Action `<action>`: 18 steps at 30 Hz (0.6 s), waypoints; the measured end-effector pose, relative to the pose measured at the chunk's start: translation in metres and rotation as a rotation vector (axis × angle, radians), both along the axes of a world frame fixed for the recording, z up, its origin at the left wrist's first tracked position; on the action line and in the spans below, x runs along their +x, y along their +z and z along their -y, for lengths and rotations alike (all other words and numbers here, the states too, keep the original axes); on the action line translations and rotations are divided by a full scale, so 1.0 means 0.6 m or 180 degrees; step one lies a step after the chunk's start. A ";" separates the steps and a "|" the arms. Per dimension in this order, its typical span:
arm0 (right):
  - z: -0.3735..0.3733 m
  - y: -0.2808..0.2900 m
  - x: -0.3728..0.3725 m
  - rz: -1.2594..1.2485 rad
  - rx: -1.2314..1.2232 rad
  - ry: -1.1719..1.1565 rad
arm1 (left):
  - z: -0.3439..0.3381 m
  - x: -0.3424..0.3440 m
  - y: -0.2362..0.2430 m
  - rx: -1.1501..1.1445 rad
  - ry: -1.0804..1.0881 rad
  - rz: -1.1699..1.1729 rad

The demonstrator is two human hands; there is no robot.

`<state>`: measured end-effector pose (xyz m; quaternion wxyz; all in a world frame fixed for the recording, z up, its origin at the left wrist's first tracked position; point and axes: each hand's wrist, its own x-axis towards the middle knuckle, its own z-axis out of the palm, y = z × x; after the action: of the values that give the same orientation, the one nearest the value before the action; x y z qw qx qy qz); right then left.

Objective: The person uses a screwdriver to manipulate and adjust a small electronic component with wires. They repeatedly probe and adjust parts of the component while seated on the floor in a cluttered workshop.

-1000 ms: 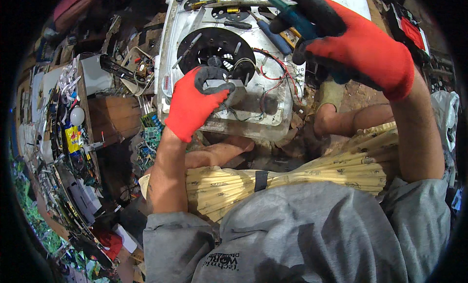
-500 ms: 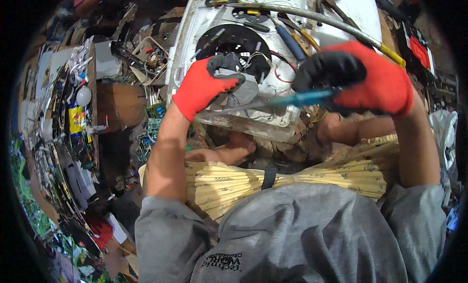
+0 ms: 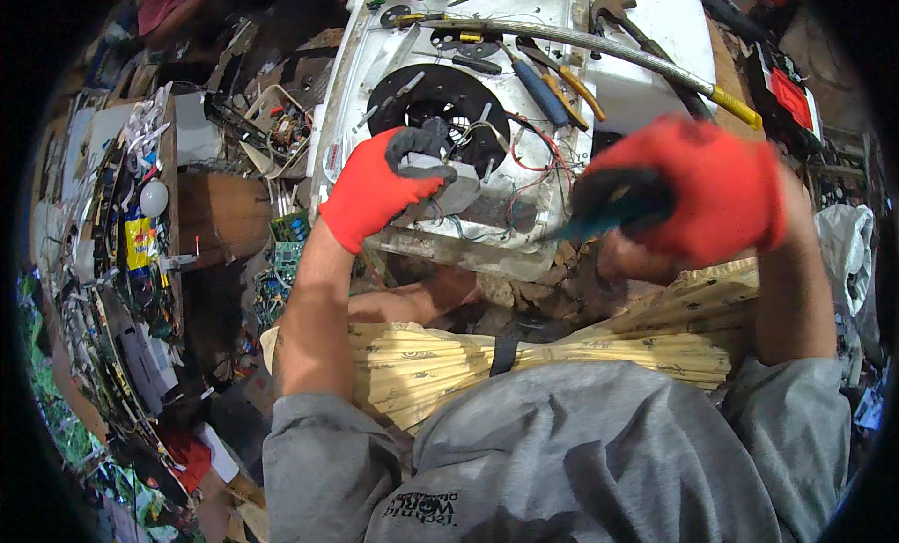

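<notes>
My left hand (image 3: 370, 187), in a red and black work glove, is closed around a grey metal block (image 3: 459, 189). Thin wires hang by the block, just above the near end of a white panel (image 3: 342, 112). In my right hand (image 3: 698, 192), gloved the same way and smeared by motion, is a screwdriver with a teal handle (image 3: 599, 220); its shaft cannot be made out now. The block and the screwdriver are apart. Beyond my left hand, a black round plate (image 3: 391, 103) with metal posts is set in the panel, with loose red and dark wires (image 3: 552, 154) beside it.
On the panel lie a blue-handled tool (image 3: 541, 92), pliers with orange handles (image 3: 576, 84), a hammer (image 3: 646, 42) and a long metal rod with a yellow end (image 3: 599, 45). Circuit boards (image 3: 286, 253), a white bulb (image 3: 154, 198) and piled scrap crowd the left side.
My right hand has drawn the screwdriver away from the block, and its shaft no longer shows across the panel's near edge. The block stays in my left hand, turned slightly.
</notes>
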<state>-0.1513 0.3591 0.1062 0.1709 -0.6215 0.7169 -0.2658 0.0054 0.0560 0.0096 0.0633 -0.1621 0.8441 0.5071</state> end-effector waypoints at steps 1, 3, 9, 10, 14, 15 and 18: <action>0.005 0.028 -0.022 0.0602 0.0568 -0.0183 | 0.002 0.003 -0.004 0.0072 -0.0011 0.0072; -0.002 0.054 -0.047 0.0968 0.0833 -0.0485 | -0.001 0.005 -0.004 0.0125 -0.0090 -0.0035; -0.023 0.030 -0.038 0.0479 -0.0110 -0.0864 | 0.003 0.013 -0.010 0.0008 -0.0247 -0.0348; -0.016 0.032 -0.037 0.0487 0.0000 -0.0827 | -0.001 0.012 -0.006 0.0035 -0.0244 -0.0254; 0.006 0.032 -0.056 0.0781 0.0315 -0.0470 | -0.010 0.010 0.018 0.0034 -0.0276 -0.0002; 0.008 0.029 -0.056 0.0739 0.0249 -0.0476 | -0.011 0.010 0.020 0.0022 -0.0303 0.0028; 0.010 0.022 -0.065 0.0715 0.0256 -0.0465 | -0.012 0.010 0.019 0.0050 -0.0244 0.0024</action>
<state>-0.1903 0.3530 0.1193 0.2550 -0.5267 0.7466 -0.3164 0.0112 0.0635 0.0211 0.0871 -0.1311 0.8455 0.5103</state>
